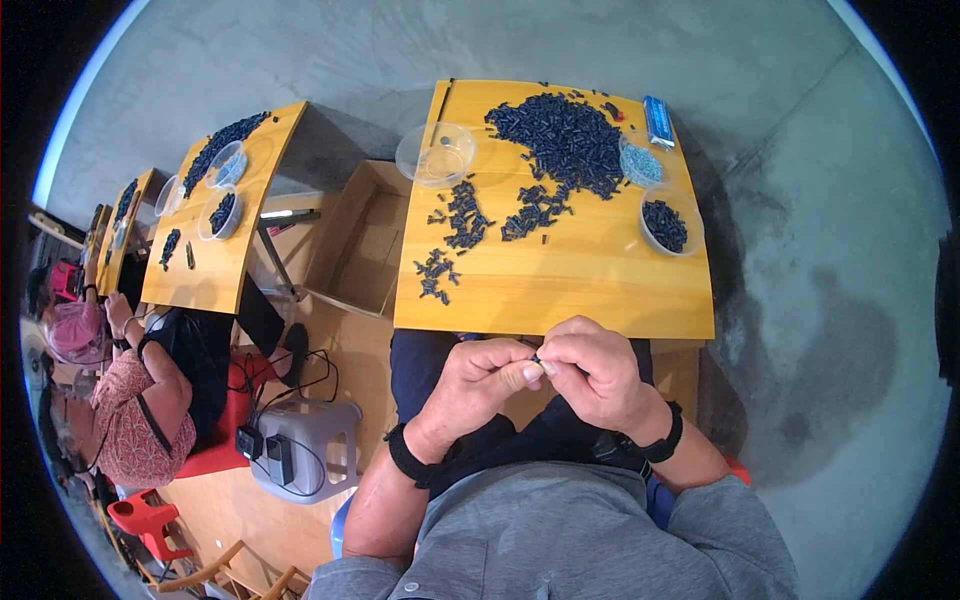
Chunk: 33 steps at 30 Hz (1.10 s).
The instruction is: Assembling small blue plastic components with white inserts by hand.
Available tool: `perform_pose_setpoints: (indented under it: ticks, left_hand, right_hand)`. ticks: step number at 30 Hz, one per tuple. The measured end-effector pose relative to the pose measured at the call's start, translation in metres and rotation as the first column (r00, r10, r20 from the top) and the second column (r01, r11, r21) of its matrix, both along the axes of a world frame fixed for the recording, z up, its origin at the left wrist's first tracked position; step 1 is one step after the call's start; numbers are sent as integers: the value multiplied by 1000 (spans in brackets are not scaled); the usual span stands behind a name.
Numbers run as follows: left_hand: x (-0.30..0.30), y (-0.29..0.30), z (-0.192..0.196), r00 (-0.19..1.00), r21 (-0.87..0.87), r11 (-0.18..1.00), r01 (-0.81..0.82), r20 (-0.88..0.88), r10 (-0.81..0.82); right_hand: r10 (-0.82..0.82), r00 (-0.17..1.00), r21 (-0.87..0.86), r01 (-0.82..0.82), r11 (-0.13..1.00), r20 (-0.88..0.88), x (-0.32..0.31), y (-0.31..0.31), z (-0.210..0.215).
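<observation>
Just off the near edge of the yellow table point(480, 300), my left hand point(478, 382) and my right hand point(600, 372) meet fingertip to fingertip. Both are closed in a pinch on one small black piece point(537, 358), which the fingers mostly cover. It resembles the short black tubular pieces point(560, 140) heaped at the table's far side. Smaller groups of these pieces point(465, 215) lie on the left and nearer to me. A clear round tub point(690, 205) at the right holds more black pieces, and beside it a clear tub point(640, 160) holds small light-blue parts.
An emptied-looking clear tub point(437, 165) stands at the table's far left, a blue-and-white box point(658, 122) at the far right. Left of the table are a cardboard box point(365, 240), a grey stool point(310, 450) with cables, and another table point(200, 270) where people sit.
</observation>
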<state>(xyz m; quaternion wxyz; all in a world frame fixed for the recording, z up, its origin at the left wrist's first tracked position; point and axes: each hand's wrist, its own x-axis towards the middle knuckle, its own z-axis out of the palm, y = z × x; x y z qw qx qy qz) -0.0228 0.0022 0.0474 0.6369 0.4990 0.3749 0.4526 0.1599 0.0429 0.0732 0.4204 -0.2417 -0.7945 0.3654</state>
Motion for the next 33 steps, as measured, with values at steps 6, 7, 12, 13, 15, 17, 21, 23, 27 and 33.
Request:
perform_pose_setpoints:
  ticks: [6,7,12,13,15,17,21,23,27,33]
  left_hand:
    - [2,0,2,999,-1,999,-39,2,39]
    - [1,0,2,1000,9,1000,-11,-6,11]
    - [2,-6,-2,998,-22,998,64,26,-63]
    - [4,-7,-3,998,-47,998,49,48,-47]
    - [7,-5,-3,997,-69,997,41,71,-36]
    - [9,-2,-2,996,-64,997,38,84,-33]
    - [7,2,1,993,-80,997,22,121,-12]
    - [6,2,1,988,-153,988,18,154,6]
    - [6,-3,-11,988,-191,981,-17,146,46]
    - [2,-3,-17,985,-340,940,6,165,53]
  right_hand:
    - [11,999,55,-14,998,53,1,0,1]
    - [19,996,74,-25,997,82,2,0,2]
    - [40,993,141,-56,988,110,6,-5,-2]
    - [46,994,112,-56,992,94,8,-5,-5]
    - [45,996,85,-52,995,80,11,-2,-6]
    - [133,991,-11,-133,991,3,12,6,-2]
    - [171,985,-266,-170,949,-21,12,2,-3]
    - [169,984,-361,-176,916,-50,10,1,-6]
    - [175,984,-265,-164,950,19,7,6,-9]
    - [127,965,12,-133,991,228,3,11,-15]
